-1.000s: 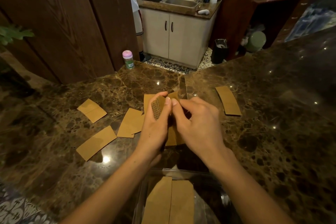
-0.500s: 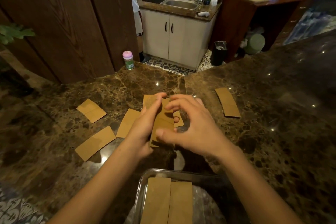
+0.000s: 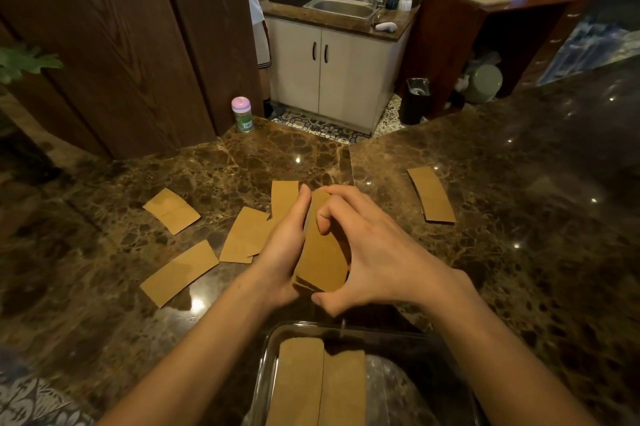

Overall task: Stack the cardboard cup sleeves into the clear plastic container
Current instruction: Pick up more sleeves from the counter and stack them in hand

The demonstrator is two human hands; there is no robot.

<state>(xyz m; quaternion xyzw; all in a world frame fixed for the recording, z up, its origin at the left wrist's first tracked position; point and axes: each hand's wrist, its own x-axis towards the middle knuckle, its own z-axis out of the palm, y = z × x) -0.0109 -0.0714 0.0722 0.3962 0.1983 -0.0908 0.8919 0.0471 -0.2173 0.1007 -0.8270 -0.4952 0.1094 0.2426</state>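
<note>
A small stack of flat brown cardboard sleeves (image 3: 322, 252) is held above the marble counter between both hands. My left hand (image 3: 282, 249) grips its left side, and my right hand (image 3: 374, 252) curls over its top and right edge, thumb under the near end. The clear plastic container (image 3: 266, 356) sits at the near edge below my hands, with two piles of sleeves (image 3: 318, 387) side by side in it. Loose sleeves lie on the counter: two at the left (image 3: 172, 211) (image 3: 179, 272), overlapping ones (image 3: 244, 235) beside my left hand, and one at the right (image 3: 431, 195).
A pink-lidded green jar (image 3: 242, 113) stands at the counter's far edge by the dark wooden panel (image 3: 121, 45). Beyond the counter are a white sink cabinet (image 3: 332, 62), a black bin (image 3: 415, 100) and a person's leg (image 3: 265, 72).
The sleeves in my hands have gone from upright and edge-on to a flattened stack. Both hands have drawn them nearer, toward the container.
</note>
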